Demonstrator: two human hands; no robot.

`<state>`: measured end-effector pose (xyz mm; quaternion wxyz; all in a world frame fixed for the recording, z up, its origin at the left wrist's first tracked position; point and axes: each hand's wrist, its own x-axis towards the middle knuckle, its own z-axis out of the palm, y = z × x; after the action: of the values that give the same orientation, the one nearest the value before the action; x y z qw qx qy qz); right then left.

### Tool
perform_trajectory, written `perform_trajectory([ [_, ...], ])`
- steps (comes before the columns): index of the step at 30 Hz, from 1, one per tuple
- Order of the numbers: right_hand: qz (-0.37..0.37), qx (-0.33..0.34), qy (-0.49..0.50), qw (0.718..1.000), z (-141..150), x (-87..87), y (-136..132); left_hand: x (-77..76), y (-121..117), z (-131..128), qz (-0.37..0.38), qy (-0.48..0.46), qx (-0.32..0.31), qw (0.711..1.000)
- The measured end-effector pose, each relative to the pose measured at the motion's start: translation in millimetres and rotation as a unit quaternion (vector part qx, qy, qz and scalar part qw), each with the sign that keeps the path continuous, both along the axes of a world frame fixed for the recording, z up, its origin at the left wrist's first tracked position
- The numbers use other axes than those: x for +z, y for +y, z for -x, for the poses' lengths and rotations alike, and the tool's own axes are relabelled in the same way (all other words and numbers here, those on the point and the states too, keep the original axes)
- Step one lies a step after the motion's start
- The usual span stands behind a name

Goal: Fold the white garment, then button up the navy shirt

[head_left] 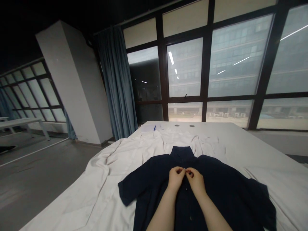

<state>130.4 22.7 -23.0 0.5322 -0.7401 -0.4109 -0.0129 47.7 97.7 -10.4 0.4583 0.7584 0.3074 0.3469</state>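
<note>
In the head view, our left hand (176, 178) and right hand (195, 181) meet at the front placket (184, 189) of a navy short-sleeved shirt (216, 179), each grip pinched on the cloth just below the collar (182, 152); we cannot tell whether a button sits between the fingertips. These small pinches could slip off the thin edge, and the creased white sheet (96, 179) beneath could let the shirt drag askew. The shirt lies spread, sleeves out, dark and lightly rumpled, on the sheet over the counter (216, 126).
</note>
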Motion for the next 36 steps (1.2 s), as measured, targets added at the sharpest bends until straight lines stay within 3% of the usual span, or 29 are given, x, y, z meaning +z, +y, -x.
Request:
perform_trajectory([
  [10, 0.012, 0.021, 0.085, 0.996, -4, 2.2, -3, -7.8, 10, -2, 0.041, -0.016, 0.022, 0.999],
  [17, 0.024, 0.019, 0.065, 0.997, -5, 1.2, -1, -10.1, 11, -3, 0.077, -0.046, -0.002, 0.996],
  [25, 0.026, 0.027, 0.037, 0.999, -4, 3.3, -3, -8.7, 9, -3, -0.013, 0.02, -0.019, 1.0],
  [36, 0.034, 0.028, 0.017, 0.999, -3, 3.1, -3, -3.3, 9, -4, -0.035, 0.057, -0.024, 0.997],
])
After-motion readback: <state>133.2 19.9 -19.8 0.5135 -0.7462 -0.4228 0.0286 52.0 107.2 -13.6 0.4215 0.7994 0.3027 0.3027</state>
